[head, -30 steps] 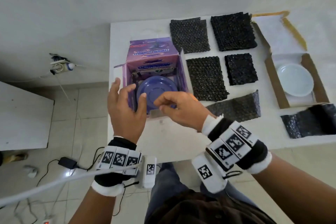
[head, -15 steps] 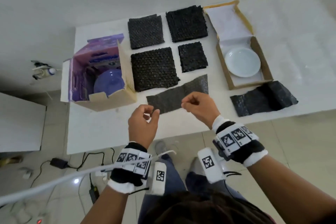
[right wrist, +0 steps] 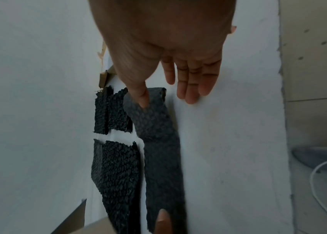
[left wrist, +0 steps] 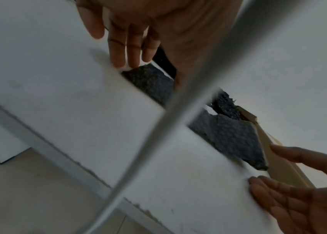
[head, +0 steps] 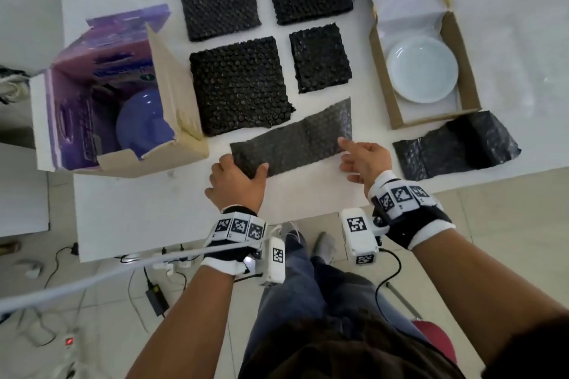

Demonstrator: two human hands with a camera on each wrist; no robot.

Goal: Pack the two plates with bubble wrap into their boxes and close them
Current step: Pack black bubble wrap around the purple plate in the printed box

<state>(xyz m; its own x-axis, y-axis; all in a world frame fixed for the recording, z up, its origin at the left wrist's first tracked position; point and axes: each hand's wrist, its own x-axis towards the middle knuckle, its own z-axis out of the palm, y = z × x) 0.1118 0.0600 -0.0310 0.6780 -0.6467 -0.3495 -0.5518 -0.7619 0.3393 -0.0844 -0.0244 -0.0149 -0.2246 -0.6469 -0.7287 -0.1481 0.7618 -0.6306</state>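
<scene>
A second ago both hands were at the mouth of the open purple cardboard box point(head: 101, 95) with the round purple plate point(head: 141, 123) inside; half a second ago they hung curled above the near edge of the white worktop point(head: 138, 209). Now the left hand point(head: 237, 184) has come down on the left end of the long strip of black bubble wrap point(head: 295, 141), thumb lying across it. The right hand point(head: 365, 160) has opened out, thumb pressed on the strip's right end.

Head camera: looking steeply down over the counter point(head: 138, 209) from fairly high. Left wrist camera: skimming close along the counter, seemingly rightward; blurred. Right wrist camera: facing leftward, close. All three are sharing the bubble wrap strip point(head: 292, 141).
</scene>
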